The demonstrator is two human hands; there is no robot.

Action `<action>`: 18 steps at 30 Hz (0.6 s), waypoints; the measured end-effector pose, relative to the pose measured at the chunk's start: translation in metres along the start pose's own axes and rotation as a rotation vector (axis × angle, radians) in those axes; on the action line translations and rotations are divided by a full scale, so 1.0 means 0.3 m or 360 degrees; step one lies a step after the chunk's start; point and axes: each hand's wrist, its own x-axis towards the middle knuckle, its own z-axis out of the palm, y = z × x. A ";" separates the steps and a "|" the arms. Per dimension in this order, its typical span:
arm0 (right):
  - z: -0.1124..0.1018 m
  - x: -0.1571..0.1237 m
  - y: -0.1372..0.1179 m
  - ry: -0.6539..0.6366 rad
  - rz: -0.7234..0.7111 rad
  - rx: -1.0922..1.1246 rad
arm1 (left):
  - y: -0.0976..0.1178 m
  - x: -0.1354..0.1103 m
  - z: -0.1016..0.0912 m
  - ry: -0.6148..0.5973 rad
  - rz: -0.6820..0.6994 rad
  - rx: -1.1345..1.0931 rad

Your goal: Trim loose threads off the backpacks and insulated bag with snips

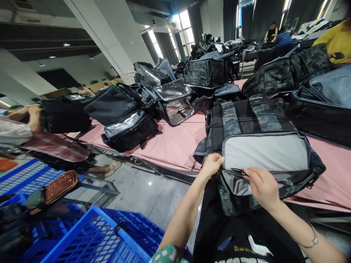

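Observation:
A camouflage backpack [255,120] with a grey lining lies open on the pink table [175,142] right in front of me. My left hand [212,164] pinches the edge of its grey flap at the left corner. My right hand [261,186] is closed on small black scissors [238,171], whose blades point left along the flap's edge. Both hands are at the near rim of the bag, close together.
Several black and camouflage bags [123,113] are piled across the table. Blue plastic crates [95,237] stand at lower left on the floor. A seated person [24,128] works at the left. Other people [337,40] are at far tables.

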 end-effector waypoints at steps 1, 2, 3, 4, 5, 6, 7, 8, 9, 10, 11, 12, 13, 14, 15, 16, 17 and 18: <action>-0.002 0.002 -0.003 -0.0016 -0.0023 -0.0021 | 0.001 -0.001 -0.001 -0.0004 -0.0002 -0.0004; -0.004 0.004 -0.007 -0.0030 -0.0044 -0.0039 | 0.002 -0.002 -0.001 -0.0006 -0.0003 -0.0007; -0.006 0.007 -0.011 -0.0045 -0.0064 -0.0053 | 0.002 -0.002 -0.001 -0.0007 -0.0004 -0.0011; -0.007 0.011 -0.015 -0.0060 -0.0079 -0.0062 | 0.002 -0.003 -0.001 -0.0008 -0.0006 -0.0014; -0.007 0.014 -0.019 -0.0069 -0.0090 -0.0066 | 0.002 -0.003 -0.001 -0.0008 -0.0007 -0.0017; -0.006 0.018 -0.022 -0.0078 -0.0102 -0.0065 | 0.002 -0.004 0.000 -0.0008 -0.0007 -0.0020; -0.005 0.022 -0.025 -0.0086 -0.0113 -0.0063 | 0.003 -0.004 0.001 -0.0007 -0.0007 -0.0023; -0.002 0.025 -0.027 -0.0094 -0.0123 -0.0059 | 0.004 -0.005 0.001 -0.0006 -0.0007 -0.0025; 0.000 0.029 -0.028 -0.0102 -0.0134 -0.0053 | 0.005 -0.005 0.001 -0.0004 -0.0006 -0.0028; 0.003 0.031 -0.029 -0.0110 -0.0148 -0.0047 | 0.006 -0.005 0.001 0.0000 -0.0005 -0.0032; 0.006 0.033 -0.029 -0.0115 -0.0161 -0.0043 | 0.008 -0.006 0.000 0.0003 -0.0004 -0.0036; 0.009 0.035 -0.030 -0.0117 -0.0171 -0.0042 | 0.010 -0.007 0.000 0.0009 -0.0004 -0.0041; 0.012 0.037 -0.030 -0.0113 -0.0176 -0.0046 | 0.011 -0.007 -0.001 0.0016 -0.0003 -0.0047; 0.014 0.038 -0.030 -0.0109 -0.0184 -0.0054 | 0.012 -0.008 -0.001 0.0024 -0.0003 -0.0054; 0.016 0.040 -0.031 -0.0103 -0.0189 -0.0068 | 0.013 -0.009 0.000 0.0034 -0.0003 -0.0062; 0.017 0.043 -0.032 -0.0098 -0.0192 -0.0083 | 0.014 -0.010 0.001 0.0045 -0.0003 -0.0072; 0.017 0.048 -0.034 -0.0096 -0.0191 -0.0094 | 0.015 -0.011 0.002 0.0058 -0.0004 -0.0083; 0.016 0.053 -0.035 -0.0097 -0.0174 -0.0080 | 0.015 -0.012 0.004 0.0074 -0.0007 -0.0096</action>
